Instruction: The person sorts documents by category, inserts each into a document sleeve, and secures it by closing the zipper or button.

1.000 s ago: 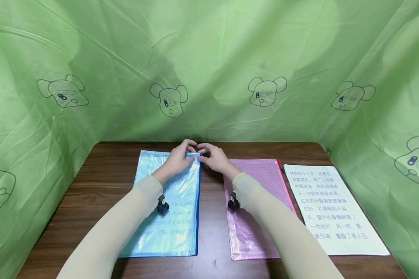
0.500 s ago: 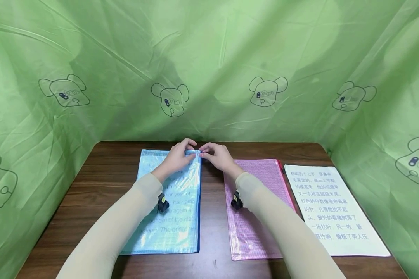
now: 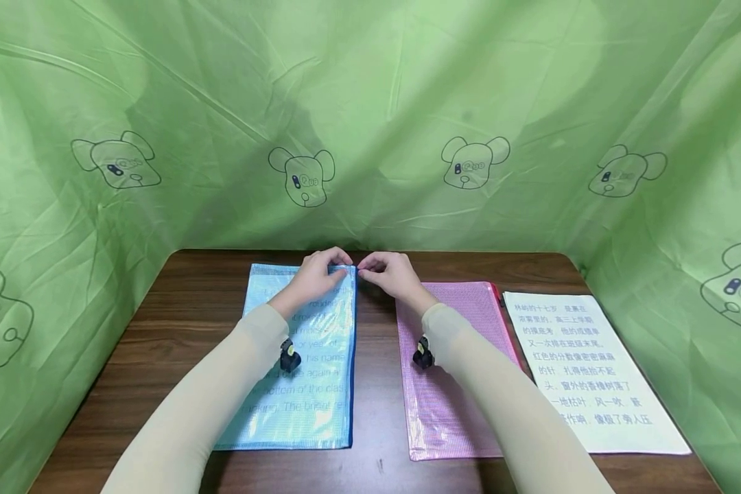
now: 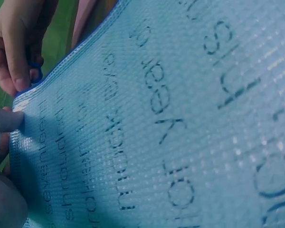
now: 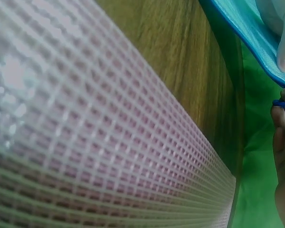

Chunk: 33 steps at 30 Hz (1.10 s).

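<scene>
A blue mesh zipper pouch lies at the left, with printed English text showing through its clear face. Thumb and fingers of my left hand pinch its far edge near the far right corner. Just beyond that corner, my right hand pinches the blue zipper pull between thumb and fingertips. The left wrist view shows the pouch's corner raised between both hands. In the right wrist view the pull's blue loop shows at the fingers.
A pink mesh zipper pouch lies under the right forearm. To its right is a stack of white paper printed with Chinese text. Both rest on a dark wooden table. Green curtains with bear-head outlines surround the table.
My right hand has shifted slightly right, away from the left hand. The blue pouch has moved slightly right and away from me, with my left hand staying at its corner.
</scene>
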Each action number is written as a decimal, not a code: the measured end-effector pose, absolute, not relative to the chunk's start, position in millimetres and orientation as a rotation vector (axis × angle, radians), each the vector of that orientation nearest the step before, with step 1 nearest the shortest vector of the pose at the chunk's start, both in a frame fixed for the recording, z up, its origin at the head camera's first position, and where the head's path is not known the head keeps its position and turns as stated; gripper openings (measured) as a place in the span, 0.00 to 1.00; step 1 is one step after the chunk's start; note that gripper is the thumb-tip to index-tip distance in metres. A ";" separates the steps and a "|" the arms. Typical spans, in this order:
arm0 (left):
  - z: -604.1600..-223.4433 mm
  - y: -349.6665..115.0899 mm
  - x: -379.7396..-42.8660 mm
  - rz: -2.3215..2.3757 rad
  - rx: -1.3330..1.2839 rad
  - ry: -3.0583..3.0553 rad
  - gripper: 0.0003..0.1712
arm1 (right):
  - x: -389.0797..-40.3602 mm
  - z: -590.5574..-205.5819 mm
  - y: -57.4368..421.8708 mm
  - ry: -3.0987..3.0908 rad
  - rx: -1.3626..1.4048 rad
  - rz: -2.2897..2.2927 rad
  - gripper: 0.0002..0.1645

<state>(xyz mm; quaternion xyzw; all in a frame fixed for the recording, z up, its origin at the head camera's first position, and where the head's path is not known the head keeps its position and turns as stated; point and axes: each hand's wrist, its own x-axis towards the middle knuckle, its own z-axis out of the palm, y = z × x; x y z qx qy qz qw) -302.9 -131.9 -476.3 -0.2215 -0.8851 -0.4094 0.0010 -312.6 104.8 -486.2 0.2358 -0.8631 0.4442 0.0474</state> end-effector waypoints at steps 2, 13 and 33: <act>-475.5 -132.4 -303.5 -1.310 -0.689 -2.766 0.09 | -312.1 -486.3 105.6 -2.635 0.722 1.359 0.05; -468.0 -133.5 -301.7 -1.384 -0.638 -2.759 0.07 | -309.2 -485.8 106.2 -2.625 0.723 1.401 0.05; -463.0 -143.8 -304.1 -1.399 -0.548 -2.776 0.07 | -301.8 -486.0 97.9 -2.633 0.812 1.383 0.05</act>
